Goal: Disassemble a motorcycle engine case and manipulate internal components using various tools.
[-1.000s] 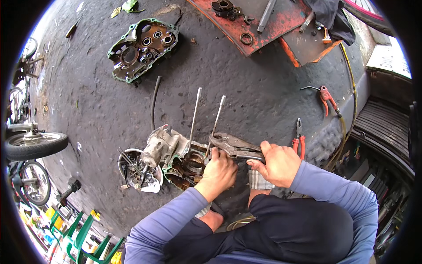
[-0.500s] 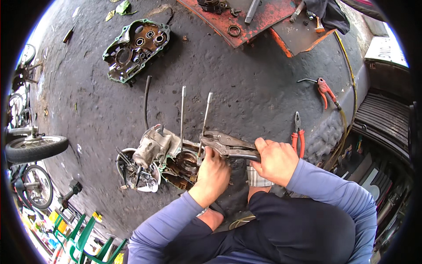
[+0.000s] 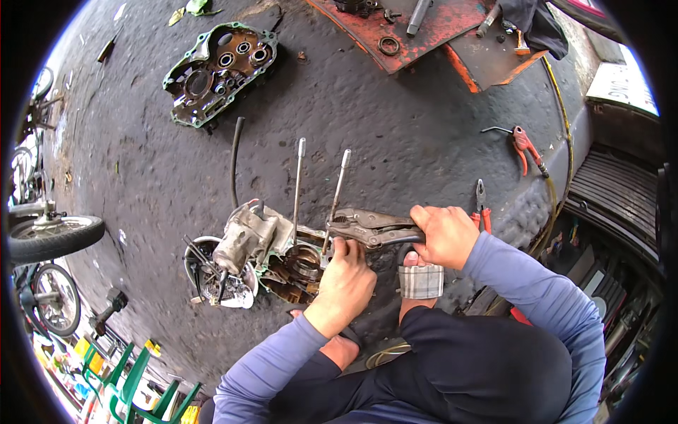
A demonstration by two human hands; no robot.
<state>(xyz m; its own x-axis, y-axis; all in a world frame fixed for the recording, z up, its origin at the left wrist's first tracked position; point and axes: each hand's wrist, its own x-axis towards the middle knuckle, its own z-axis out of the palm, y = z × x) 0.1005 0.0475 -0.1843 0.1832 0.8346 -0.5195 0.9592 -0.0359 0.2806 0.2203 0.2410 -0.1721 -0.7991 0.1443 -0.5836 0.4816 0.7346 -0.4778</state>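
Note:
My right hand (image 3: 448, 233) is closed round the handles of metal locking pliers (image 3: 378, 230). Their jaws lie against the lower part of a long thin metal stud (image 3: 340, 184); whether they bite on it I cannot tell. That stud and a second stud (image 3: 299, 180) rise from an open engine crankcase (image 3: 248, 233), greasy and brown inside. Just under the plier jaws, my left hand (image 3: 347, 279) has its fingers curled at the stud's base by the crankcase edge. What those fingertips hold is hidden.
A pale bowl (image 3: 249, 298) of metal parts sits left of the crankcase. Beyond lies another crankcase half (image 3: 210, 74). Red-handled pliers (image 3: 481, 201) and a red air gun (image 3: 521, 145) rest to the right. A red metal sheet (image 3: 424, 35) bears parts at the far side.
The plier handles and my right hand have swung a little away from me, exposing more of my plaid-wrapped foot. My left hand stays by the stud. The whole view has shifted slightly.

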